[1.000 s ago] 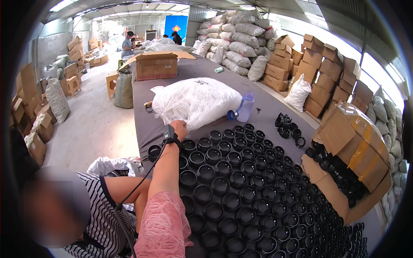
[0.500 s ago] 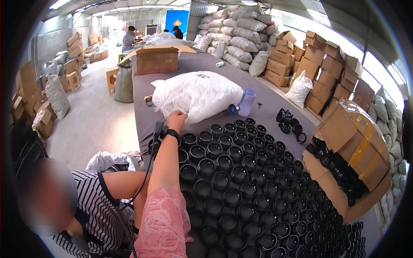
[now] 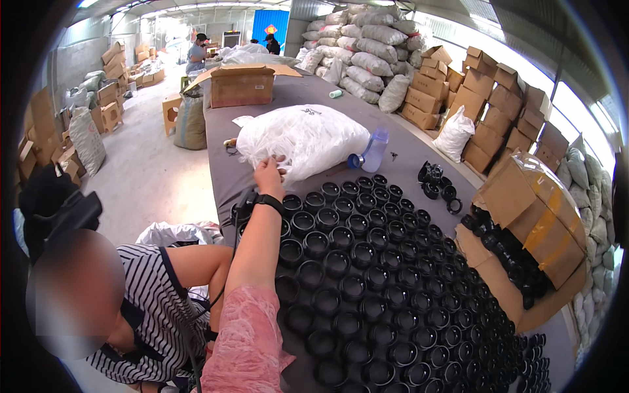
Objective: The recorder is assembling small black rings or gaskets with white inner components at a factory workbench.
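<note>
My left hand (image 3: pixel 270 177) reaches forward to the near side of a large, full white plastic bag (image 3: pixel 314 141) on the table. Its fingers are bent and pinch the loose, crinkled plastic there. A black band (image 3: pixel 270 203) circles the wrist, with a small dark device and a cable beside it. Under my forearm and to its right, many black round, ring-like parts (image 3: pixel 337 262) stand close together in rows. Just right of the bag is a pale blue bottle (image 3: pixel 375 152) with a dark blue lid. My right hand is out of the picture.
A co-worker in a striped shirt (image 3: pixel 147 295) is close at my left. On the grey table (image 3: pixel 314 85) are an open cardboard box (image 3: pixel 242 88) farther back and a tipped carton (image 3: pixel 534 223) spilling black parts at right. Stacked sacks (image 3: pixel 370 52) and boxes (image 3: pixel 419 98) line the right wall.
My left hand has moved slightly up along the bag's near side, and its fingers look more separated. The loose plastic there has shifted. The co-worker on the left has shifted a little.
</note>
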### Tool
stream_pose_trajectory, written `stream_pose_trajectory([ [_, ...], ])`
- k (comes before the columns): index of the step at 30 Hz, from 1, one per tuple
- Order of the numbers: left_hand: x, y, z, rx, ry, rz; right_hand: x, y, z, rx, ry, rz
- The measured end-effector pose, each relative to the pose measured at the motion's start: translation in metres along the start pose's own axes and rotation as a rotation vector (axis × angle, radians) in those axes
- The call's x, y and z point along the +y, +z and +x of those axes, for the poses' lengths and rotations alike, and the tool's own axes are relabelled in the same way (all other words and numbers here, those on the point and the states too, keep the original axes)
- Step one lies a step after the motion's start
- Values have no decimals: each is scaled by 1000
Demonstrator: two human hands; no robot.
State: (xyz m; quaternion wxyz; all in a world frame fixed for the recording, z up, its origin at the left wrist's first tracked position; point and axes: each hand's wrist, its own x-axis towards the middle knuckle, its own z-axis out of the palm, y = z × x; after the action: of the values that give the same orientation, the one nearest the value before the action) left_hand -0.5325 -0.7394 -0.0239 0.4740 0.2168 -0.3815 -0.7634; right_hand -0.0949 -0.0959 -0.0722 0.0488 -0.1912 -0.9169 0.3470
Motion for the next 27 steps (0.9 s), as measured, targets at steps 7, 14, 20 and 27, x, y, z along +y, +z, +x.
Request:
stream_pose_trajectory([
  [7, 15, 54, -125, -398, -368, -113, 119, -59, -87, 218, -54, -108],
  [14, 75, 82, -316, -1039, -504, 53, 102, -88, -146, 190, 246, 161],
  [20, 137, 62, -521, -1451, -695, -32, 134, -137, -188, 493, 170, 397],
  [27, 182, -31, -684, -1758, -925, 84, 177, -185, -150, 618, 376, 34],
])
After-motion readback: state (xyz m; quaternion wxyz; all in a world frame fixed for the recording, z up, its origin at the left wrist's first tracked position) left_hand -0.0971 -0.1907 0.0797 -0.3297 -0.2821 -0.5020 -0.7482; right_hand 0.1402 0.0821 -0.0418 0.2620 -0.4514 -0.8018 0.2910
